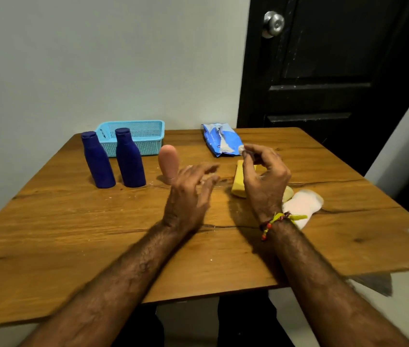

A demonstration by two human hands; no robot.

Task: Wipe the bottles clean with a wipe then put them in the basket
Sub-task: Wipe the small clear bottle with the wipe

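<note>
Your left hand (pixel 188 196) hovers, fingers spread, over the desk (pixel 73 234). Your right hand (pixel 263 176) pinches a wipe (pixel 241 149) near the pack (pixel 223 140).

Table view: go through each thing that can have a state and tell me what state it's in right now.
Two blue bottles: upright, caps shut, outside the basket.
Pink bottle: standing on its cap, behind the left hand.
Yellow bottle: lying down, partly hidden.
White bottle: lying down.
Basket: nothing visible inside.
Wipe pack: torn open.
Left hand: open, holding nothing.
Right hand: pinching a small white piece, likely a wipe.
Door: closed.
</note>
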